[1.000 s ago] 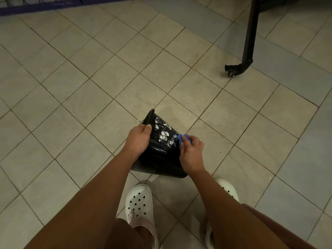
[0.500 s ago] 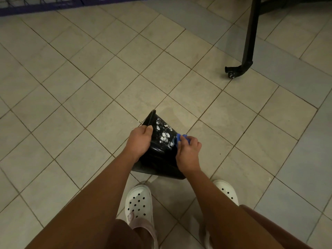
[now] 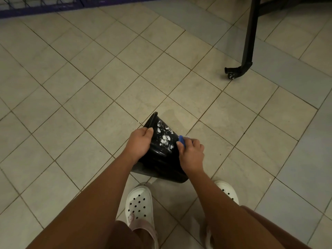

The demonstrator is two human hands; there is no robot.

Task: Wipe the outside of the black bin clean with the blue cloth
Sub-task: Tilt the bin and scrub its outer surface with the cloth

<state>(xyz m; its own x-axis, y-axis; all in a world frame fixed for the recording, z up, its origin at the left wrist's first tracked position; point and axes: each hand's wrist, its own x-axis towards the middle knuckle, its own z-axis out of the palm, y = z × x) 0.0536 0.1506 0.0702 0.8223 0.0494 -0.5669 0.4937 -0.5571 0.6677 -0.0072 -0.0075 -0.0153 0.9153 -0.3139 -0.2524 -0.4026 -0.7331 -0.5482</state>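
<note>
Above the tiles (image 3: 89, 78), left hand (image 3: 139, 143) curled round rim of black bin (image 3: 161, 159); right hand (image 3: 192, 153) clenched round blue cloth (image 3: 181, 140), mostly hidden

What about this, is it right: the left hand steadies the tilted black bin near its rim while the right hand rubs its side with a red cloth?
Not quite. The cloth is blue, not red, as the head view shows. The rest holds: the left hand grips the tilted black bin near its rim, and the right hand holds the cloth against its side.
</note>
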